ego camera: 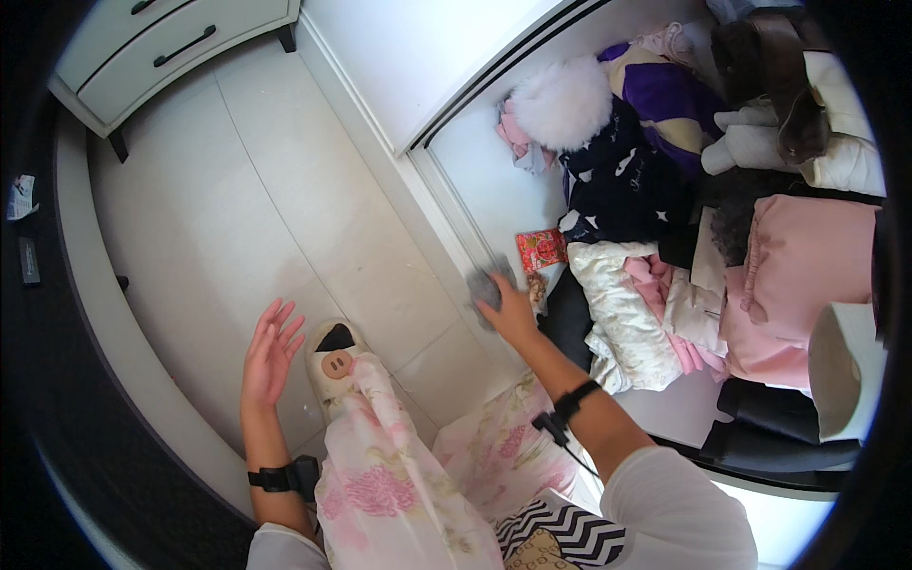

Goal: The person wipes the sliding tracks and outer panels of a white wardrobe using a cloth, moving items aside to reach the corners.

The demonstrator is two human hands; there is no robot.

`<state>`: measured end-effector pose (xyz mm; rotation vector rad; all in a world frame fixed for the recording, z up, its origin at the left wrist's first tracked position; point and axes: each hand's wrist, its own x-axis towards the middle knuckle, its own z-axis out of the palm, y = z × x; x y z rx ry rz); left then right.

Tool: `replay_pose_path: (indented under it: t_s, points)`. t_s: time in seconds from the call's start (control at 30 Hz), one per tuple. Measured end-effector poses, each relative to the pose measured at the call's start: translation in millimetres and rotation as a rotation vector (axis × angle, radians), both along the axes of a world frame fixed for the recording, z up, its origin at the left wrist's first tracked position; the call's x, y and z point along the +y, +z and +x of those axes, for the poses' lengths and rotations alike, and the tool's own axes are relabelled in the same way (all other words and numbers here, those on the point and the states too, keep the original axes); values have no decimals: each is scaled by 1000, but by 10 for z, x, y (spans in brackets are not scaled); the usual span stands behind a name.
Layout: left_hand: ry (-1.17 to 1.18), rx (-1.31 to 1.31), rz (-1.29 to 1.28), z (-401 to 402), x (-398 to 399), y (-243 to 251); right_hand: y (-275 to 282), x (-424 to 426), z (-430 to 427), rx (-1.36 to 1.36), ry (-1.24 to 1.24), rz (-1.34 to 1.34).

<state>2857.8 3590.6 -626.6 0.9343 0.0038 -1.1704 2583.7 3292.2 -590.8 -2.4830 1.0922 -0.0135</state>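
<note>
My right hand [509, 306] grips a grey fluffy item [489, 288], blurred, at the track of the open wardrobe. Close beside it lie a red printed packet [541, 249] and a small clear packet with brownish contents [537, 291]. My left hand [268, 356] is raised above the floor with its fingers apart and nothing in it, next to a slipper [326, 392] with a pig-nose button on my foot. Dark blue patterned plush fabric [627, 189], a white fluffy item [562, 103] and a cream quilted fabric [616, 313] rest inside the wardrobe.
Pink folded fabric [812, 263], brown boots [773, 92] and a light open container [844, 377] fill the wardrobe's right side. The white sliding door [420, 64] stands above its track. A white drawer cabinet [142, 71] is at the upper left; a dark bed or bench edge curves along the left.
</note>
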Motion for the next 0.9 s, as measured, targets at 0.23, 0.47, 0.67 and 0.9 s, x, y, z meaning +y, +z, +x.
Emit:
replay_pose_path:
  t_s: [0.23, 0.47, 0.67, 0.9]
  points:
    - [-43, 36, -47, -80, -47, -67, -257, 92, -15, 45, 106, -325]
    - [-29, 36, 1, -32, -15, -120, -397, -586, 1945, -67, 282, -436]
    - [-21, 19, 30, -43, 13, -84, -394, -527, 1593, -91, 363, -379]
    - [5, 40, -48, -59, -94, -69, -142, 154, -617, 278, 347, -248]
